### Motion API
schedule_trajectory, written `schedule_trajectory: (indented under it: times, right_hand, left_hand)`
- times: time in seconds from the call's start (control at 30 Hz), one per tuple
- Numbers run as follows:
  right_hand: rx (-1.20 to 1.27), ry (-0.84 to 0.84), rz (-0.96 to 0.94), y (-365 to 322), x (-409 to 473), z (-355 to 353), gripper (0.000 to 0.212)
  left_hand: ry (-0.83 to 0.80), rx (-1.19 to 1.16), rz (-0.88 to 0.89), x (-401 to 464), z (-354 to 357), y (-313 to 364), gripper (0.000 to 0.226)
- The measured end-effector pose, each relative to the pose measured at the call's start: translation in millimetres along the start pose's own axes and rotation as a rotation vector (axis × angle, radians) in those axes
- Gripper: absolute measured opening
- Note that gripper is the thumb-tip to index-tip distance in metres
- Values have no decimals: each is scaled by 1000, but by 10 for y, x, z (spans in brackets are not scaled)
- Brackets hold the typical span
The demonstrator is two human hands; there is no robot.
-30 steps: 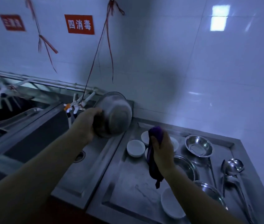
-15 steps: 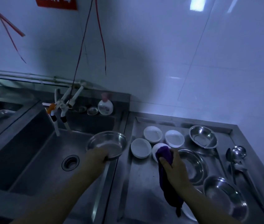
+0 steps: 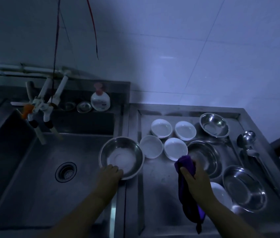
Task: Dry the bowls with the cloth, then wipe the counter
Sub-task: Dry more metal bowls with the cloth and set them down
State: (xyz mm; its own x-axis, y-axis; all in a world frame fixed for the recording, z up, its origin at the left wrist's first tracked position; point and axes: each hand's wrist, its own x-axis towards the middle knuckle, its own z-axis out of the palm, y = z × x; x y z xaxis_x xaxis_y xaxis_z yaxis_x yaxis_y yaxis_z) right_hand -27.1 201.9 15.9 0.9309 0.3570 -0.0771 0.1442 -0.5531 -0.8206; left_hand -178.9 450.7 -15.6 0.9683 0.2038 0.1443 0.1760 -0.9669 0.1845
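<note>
The left hand point(image 3: 111, 173) grips the near rim of a steel bowl point(image 3: 121, 157), mouth up, over the sink's point(image 3: 33, 169) right edge. The right hand point(image 3: 194, 181) is closed round a purple cloth point(image 3: 186, 182), which hangs with its long axis running from the knuckles down toward the viewer, above the steel table point(image 3: 158, 194). Beyond it lie four white bowls point(image 3: 161, 128), all mouth up, with more steel bowls point(image 3: 214, 125) and ladles point(image 3: 249, 143) to the right.
</note>
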Motion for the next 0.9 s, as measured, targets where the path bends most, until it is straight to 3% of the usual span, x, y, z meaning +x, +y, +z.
schedule_trajectory:
  times: [0.13,0.33,0.43,0.77,0.9]
  right_hand:
    - [-6,9,9,-45,2,35,17]
    - [21,48,30,-75,22,-28,17]
    - [33,81,45,-66,41,-133,15]
    - [128,307,139,269,269,-907,14]
    - [195,436,187,576,492,-1442,10]
  left_hand:
    - [-27,25,-23,-21,132,-82,32]
    - [-61,-51,29,-13,42,-26,51]
    - [31,-87,88,118,-23,108,54]
    - [123,-172,171,1243,-78,1159,46]
    - [59,-200,193,1700,66,1683,46]
